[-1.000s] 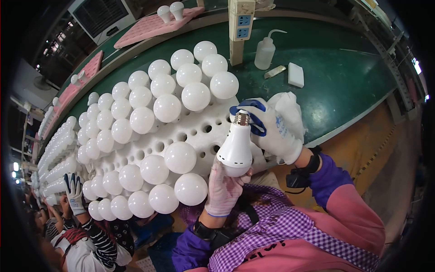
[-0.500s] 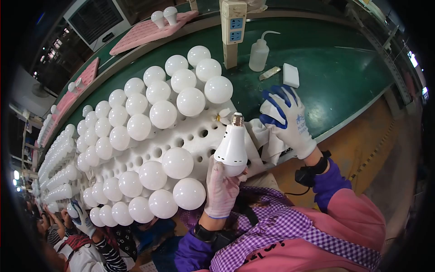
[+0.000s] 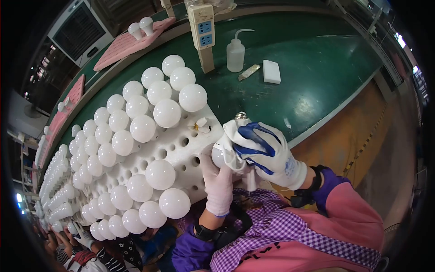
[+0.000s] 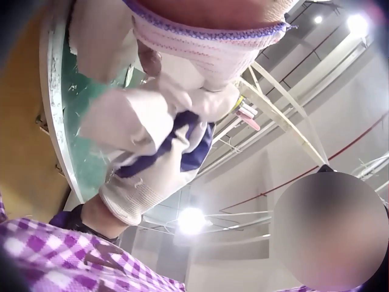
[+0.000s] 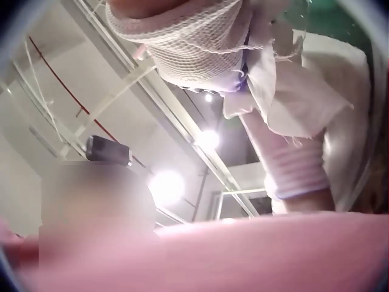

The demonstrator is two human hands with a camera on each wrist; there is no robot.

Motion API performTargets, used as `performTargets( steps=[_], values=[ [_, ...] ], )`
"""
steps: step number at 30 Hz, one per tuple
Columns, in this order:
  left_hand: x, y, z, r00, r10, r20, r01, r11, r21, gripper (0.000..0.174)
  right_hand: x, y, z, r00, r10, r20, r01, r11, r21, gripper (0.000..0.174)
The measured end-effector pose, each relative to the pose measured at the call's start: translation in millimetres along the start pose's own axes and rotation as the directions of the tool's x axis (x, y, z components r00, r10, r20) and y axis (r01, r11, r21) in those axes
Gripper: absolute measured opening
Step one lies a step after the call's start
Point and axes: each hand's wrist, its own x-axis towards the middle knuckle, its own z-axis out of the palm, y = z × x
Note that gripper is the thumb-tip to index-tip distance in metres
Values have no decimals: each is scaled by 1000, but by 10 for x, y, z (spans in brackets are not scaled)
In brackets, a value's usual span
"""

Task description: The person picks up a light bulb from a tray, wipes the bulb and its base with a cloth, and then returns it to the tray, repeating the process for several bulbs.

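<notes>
My left hand, in a white knit glove, grips a light bulb by its white globe. The bulb's metal screw base points up and away from me. My right hand, in a white glove with blue-coated fingers, holds a white cloth wrapped against the bulb's body, most of which is hidden. In the left wrist view the cloth hangs beside the right hand. From the right wrist the cloth shows in front of the left glove.
Left of my hands, a white foam board with holes carries rows of bulbs. On the green table stand a squeeze bottle, a white block and a socket post. Another person's gloved hand is lower left.
My right hand left the bulb's screw base, picked up the white cloth from beside the board, and brought it onto the bulb. My left hand keeps hold of the bulb. The head view has shifted.
</notes>
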Motion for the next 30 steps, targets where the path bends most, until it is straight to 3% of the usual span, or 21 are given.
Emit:
performTargets(
  steps=[1,2,4,5,7,8,10,12,14,16,18,19,21,22,23,24,25,26,28,29,30],
  values=[
    [-16,27,9,1000,-1,4,1,1000,5,56,57,-18,-2,999,33,12,-32,998,-52,34],
    [-64,83,20,999,-49,-6,49,999,-14,54,97,59,43,983,178,-49,-184,965,-186,35],
    [-107,209,51,990,-142,-8,141,988,-57,52,119,189,126,967,226,-114,-247,941,-233,37],
    [-82,229,73,991,-134,-8,134,989,-56,52,78,138,127,974,194,-118,-215,954,-209,34],
    [-56,231,139,990,-141,-28,120,920,-372,50,-40,-56,144,998,24,-53,-29,995,-98,28],
    [-52,205,77,989,-142,-28,122,920,-372,50,-86,-118,179,998,-43,-44,40,996,-74,26],
    [-31,133,-66,974,-142,179,202,899,-388,49,-32,-25,101,990,129,-62,-134,988,-84,34],
    [-57,153,-9,977,-187,101,212,874,-438,48,87,243,116,942,300,-148,-320,938,-136,40],
    [-84,195,-43,959,-231,164,283,768,-575,47,88,483,148,927,348,-138,-369,912,-180,42],
    [-75,176,-122,954,-231,191,299,774,-558,47,83,550,136,963,268,9,-248,903,-351,47],
    [-74,167,-145,917,-234,323,395,638,-661,48,151,486,22,980,196,-35,-197,930,-311,49],
    [-82,158,-149,919,-235,317,392,634,-666,48,171,459,-34,959,277,-52,-282,945,-164,49],
    [-93,154,-150,905,-244,348,415,682,-602,51,276,344,-158,912,409,-37,-390,891,235,42],
    [-97,158,-139,903,-244,355,419,685,-595,51,320,338,-205,910,413,-46,-392,890,233,42],
    [-108,166,-124,901,-245,359,410,754,-513,53,359,342,-245,830,497,254,-546,625,558,36],
    [-108,184,-115,901,-243,360,391,815,-428,54,406,338,-296,727,417,546,-665,227,711,31],
    [-105,231,-108,903,-234,359,383,818,-430,54,467,315,-395,646,433,628,-749,199,632,25],
    [-128,306,-100,899,-243,363,369,868,-332,56,465,353,-448,666,417,618,-727,181,662,29],
    [-233,476,-117,897,-256,360,352,906,-234,58,426,450,-524,643,558,525,-726,225,650,26],
    [-323,580,-152,936,-127,327,135,991,-2,62,344,639,-462,716,613,333,-630,364,686,22],
    [-410,700,-198,944,8,329,-91,967,238,67,410,684,-548,623,731,278,-727,409,551,23]
  ],
)
